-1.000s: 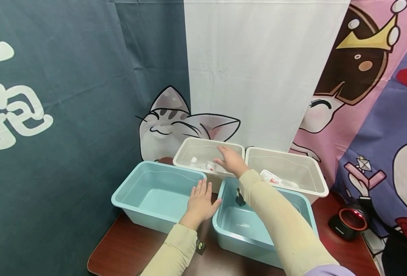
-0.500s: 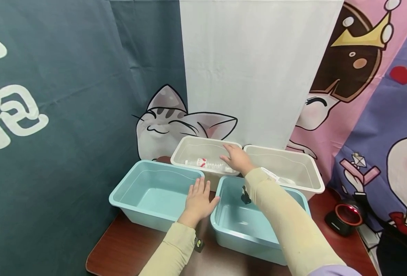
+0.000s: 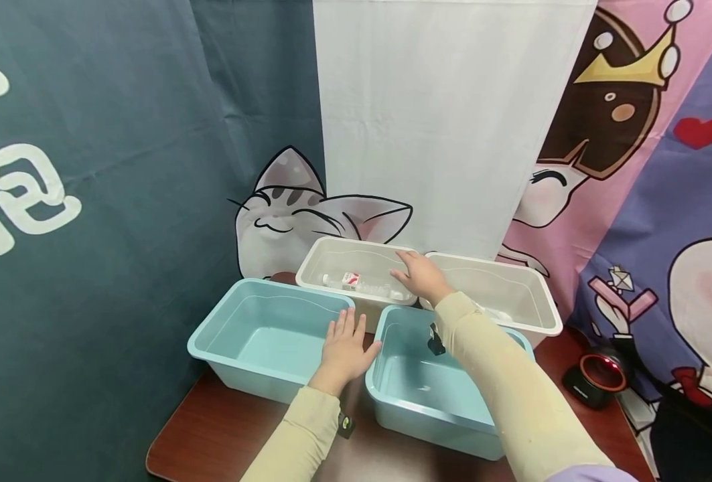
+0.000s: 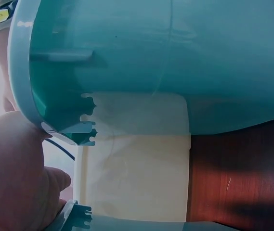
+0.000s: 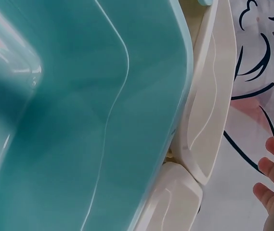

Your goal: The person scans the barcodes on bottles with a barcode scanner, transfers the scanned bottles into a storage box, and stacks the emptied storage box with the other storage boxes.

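Note:
My left hand [image 3: 345,351] has its fingers straight and spread at the right-hand rim of the left blue bin [image 3: 271,368]. In the left wrist view the same hand [image 4: 14,168] overlaps the bin rims and holds nothing. My right hand [image 3: 423,276] hovers over the right end of the back-left cream bin [image 3: 331,292], fingers loosely extended, nothing in them. At the edge of the right wrist view my right fingers [image 5: 270,171] show apart from any object. A clear plastic bottle [image 3: 351,281] with a red and white label lies inside that cream bin.
A second blue bin [image 3: 434,428] stands under my right forearm. The back-right cream bin [image 3: 524,288] contains something whitish [image 3: 497,314], partly hidden by my sleeve. A black device with a red-lit ring [image 3: 597,378] sits on the brown table [image 3: 223,428] at right. Printed curtains [image 3: 452,120] hang behind.
My right hand has drawn a little to the right, off the bottle. The bottle's label and body now show more fully, lying lengthwise in the cream bin. My left hand has stayed put.

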### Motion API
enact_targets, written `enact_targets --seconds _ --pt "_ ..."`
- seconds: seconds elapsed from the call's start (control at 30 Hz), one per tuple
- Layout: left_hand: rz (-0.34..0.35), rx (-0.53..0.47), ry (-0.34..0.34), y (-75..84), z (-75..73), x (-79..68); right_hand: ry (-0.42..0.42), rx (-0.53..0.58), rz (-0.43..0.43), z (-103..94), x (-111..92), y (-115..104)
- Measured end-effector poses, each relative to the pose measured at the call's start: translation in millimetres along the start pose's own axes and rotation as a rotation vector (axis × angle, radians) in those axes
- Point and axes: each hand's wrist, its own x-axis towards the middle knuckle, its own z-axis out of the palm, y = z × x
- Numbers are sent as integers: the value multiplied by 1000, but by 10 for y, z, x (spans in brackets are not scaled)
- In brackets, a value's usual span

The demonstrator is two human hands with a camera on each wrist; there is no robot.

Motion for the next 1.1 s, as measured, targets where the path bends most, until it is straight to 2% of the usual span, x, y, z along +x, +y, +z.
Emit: enact_targets --seconds 0.37,0.7,0.9,1.1 --pt "8 -20 -4 8 14 -33 14 5 -12 -163 -136 20" --pt "6 -29 30 -13 15 -24 40 27 -33 -335 -280 218" --pt "9 -40 41 11 -47 -41 50 29 -22 -469 -407 350" --pt "-13 -27 7 71 -168 -25 33 9 19 -624 -577 482"
